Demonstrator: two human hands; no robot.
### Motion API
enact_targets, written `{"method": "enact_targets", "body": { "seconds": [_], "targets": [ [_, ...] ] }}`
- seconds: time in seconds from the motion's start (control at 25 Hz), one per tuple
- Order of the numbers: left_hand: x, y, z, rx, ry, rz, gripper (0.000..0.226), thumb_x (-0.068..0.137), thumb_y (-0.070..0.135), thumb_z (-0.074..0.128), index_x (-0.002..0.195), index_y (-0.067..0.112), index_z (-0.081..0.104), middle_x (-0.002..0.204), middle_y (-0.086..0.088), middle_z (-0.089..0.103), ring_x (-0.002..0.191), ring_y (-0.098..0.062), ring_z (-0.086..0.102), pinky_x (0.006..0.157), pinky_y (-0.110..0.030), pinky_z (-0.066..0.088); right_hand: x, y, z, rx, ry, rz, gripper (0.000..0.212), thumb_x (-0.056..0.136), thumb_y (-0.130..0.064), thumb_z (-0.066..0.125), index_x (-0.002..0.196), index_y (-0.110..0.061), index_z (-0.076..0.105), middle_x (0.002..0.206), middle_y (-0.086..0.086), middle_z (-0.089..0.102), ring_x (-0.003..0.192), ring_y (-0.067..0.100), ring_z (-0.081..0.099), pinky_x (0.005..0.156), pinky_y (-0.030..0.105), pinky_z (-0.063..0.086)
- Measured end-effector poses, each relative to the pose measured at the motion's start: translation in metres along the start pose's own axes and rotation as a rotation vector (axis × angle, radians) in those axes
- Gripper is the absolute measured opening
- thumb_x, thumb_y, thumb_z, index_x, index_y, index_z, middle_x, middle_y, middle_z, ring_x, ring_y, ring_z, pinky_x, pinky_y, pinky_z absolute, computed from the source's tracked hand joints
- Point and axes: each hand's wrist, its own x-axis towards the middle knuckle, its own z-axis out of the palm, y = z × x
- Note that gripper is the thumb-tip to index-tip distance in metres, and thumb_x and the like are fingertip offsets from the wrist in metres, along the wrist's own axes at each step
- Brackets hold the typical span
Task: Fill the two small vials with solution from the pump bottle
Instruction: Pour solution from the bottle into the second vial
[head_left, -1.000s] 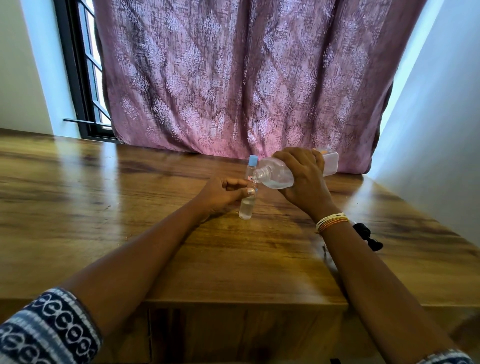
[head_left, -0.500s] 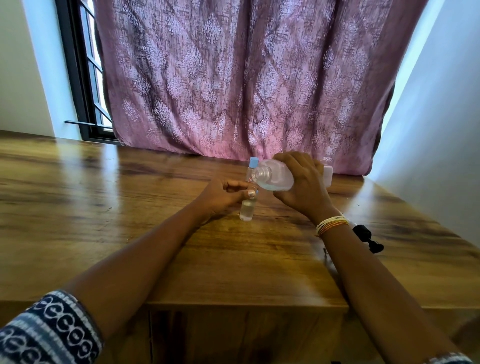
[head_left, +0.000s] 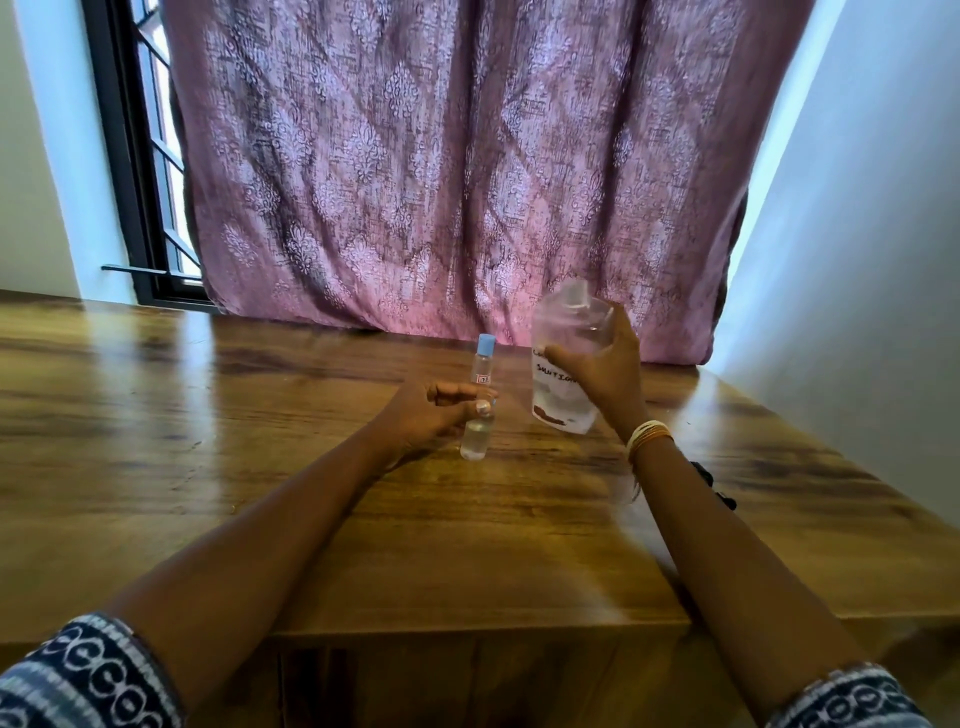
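Note:
My left hand (head_left: 434, 415) pinches a small clear vial (head_left: 477, 439) near its neck; the vial stands on the wooden table (head_left: 260, 467) with liquid in it. Right behind it stands a second small vial (head_left: 484, 361) with a blue cap and a label. My right hand (head_left: 605, 366) grips the large clear bottle (head_left: 561, 374) with a handwritten "solution" label, held roughly upright just above the table, to the right of the vials. The bottle's top is blurred against the curtain.
A mauve patterned curtain (head_left: 457, 171) hangs along the table's back edge. A black window frame (head_left: 130, 171) is at the far left, a pale wall at the right. A small black object (head_left: 719, 488) lies on the table behind my right forearm.
The large bottle was tipped sideways with its mouth over the front vial; my right hand has now swung it upright and moved it to the right. My left hand still holds the vial.

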Motion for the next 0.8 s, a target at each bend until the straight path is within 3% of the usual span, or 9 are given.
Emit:
{"method": "enact_targets", "body": {
  "seconds": [0.16, 0.28, 0.44, 0.52, 0.6, 0.68, 0.72, 0.8],
  "targets": [
    [0.0, 0.001, 0.0, -0.016, 0.0, -0.016, 0.016, 0.085, 0.008, 0.067, 0.097, 0.017, 0.073, 0.083, 0.01, 0.076, 0.073, -0.002, 0.07, 0.06, -0.017, 0.054, 0.027, 0.017, -0.008, 0.234, -0.015, 0.324, 0.068, 0.066, -0.01, 0.086, 0.124, -0.007, 0.049, 0.113, 0.017, 0.067, 0.095, 0.035, 0.07, 0.074, 0.044, 0.061],
    [0.002, 0.001, -0.002, -0.017, -0.011, -0.041, 0.016, 0.086, 0.008, 0.067, 0.098, 0.016, 0.073, 0.084, 0.008, 0.076, 0.072, -0.005, 0.07, 0.06, -0.018, 0.053, 0.032, 0.021, -0.004, 0.302, -0.014, 0.397, 0.069, 0.067, -0.009, 0.085, 0.124, -0.007, 0.047, 0.113, 0.02, 0.066, 0.095, 0.039, 0.07, 0.072, 0.045, 0.061],
    [0.0, 0.002, -0.003, -0.01, -0.023, -0.06, 0.023, 0.086, 0.007, 0.066, 0.109, 0.007, 0.069, 0.098, -0.003, 0.074, 0.078, -0.009, 0.071, 0.059, -0.019, 0.055, 0.024, 0.023, -0.002, 0.345, -0.025, 0.359, 0.079, 0.065, -0.017, 0.087, 0.129, -0.009, 0.042, 0.12, 0.019, 0.062, 0.102, 0.037, 0.067, 0.079, 0.047, 0.06],
    [0.0, 0.001, -0.003, 0.005, -0.03, -0.048, 0.024, 0.087, 0.007, 0.065, 0.11, 0.004, 0.068, 0.107, -0.01, 0.072, 0.084, -0.016, 0.07, 0.064, -0.023, 0.058, 0.012, 0.023, -0.002, 0.253, 0.059, 0.337, 0.083, 0.071, -0.026, 0.084, 0.136, -0.012, 0.036, 0.13, 0.016, 0.054, 0.112, 0.031, 0.061, 0.09, 0.045, 0.056],
    [0.0, 0.0, -0.003, 0.001, -0.027, -0.047, 0.024, 0.087, 0.006, 0.064, 0.111, 0.003, 0.068, 0.107, -0.013, 0.072, 0.082, -0.015, 0.069, 0.066, -0.023, 0.058, -0.003, 0.019, -0.002, -0.009, 0.321, 0.236, 0.071, 0.078, -0.036, 0.076, 0.133, -0.011, 0.04, 0.126, 0.018, 0.051, 0.109, 0.029, 0.056, 0.091, 0.044, 0.052],
    [0.002, -0.002, -0.003, -0.011, -0.037, -0.053, 0.024, 0.087, 0.006, 0.064, 0.11, 0.004, 0.068, 0.107, -0.012, 0.072, 0.084, -0.015, 0.07, 0.07, -0.026, 0.059, -0.013, 0.006, -0.001, -0.187, 0.427, -0.034, 0.044, 0.078, -0.03, 0.066, 0.112, -0.006, 0.052, 0.102, 0.016, 0.056, 0.085, 0.024, 0.055, 0.073, 0.029, 0.05],
    [0.003, -0.003, -0.003, -0.017, -0.043, -0.057, 0.022, 0.086, 0.006, 0.065, 0.108, 0.006, 0.069, 0.105, -0.01, 0.073, 0.087, -0.017, 0.07, 0.073, -0.029, 0.059, -0.016, -0.002, 0.001, -0.228, 0.324, -0.16, 0.028, 0.078, -0.02, 0.064, 0.101, -0.005, 0.056, 0.09, 0.013, 0.057, 0.073, 0.02, 0.052, 0.065, 0.021, 0.045],
    [0.004, -0.005, -0.005, -0.034, -0.043, -0.067, 0.019, 0.086, 0.005, 0.065, 0.104, 0.01, 0.071, 0.097, -0.002, 0.076, 0.084, -0.015, 0.07, 0.07, -0.027, 0.059, -0.021, -0.016, 0.014, -0.266, -0.091, -0.241, 0.014, 0.079, -0.001, 0.059, 0.092, -0.006, 0.064, 0.079, 0.007, 0.061, 0.065, 0.015, 0.052, 0.062, 0.022, 0.044]
  ]
}}
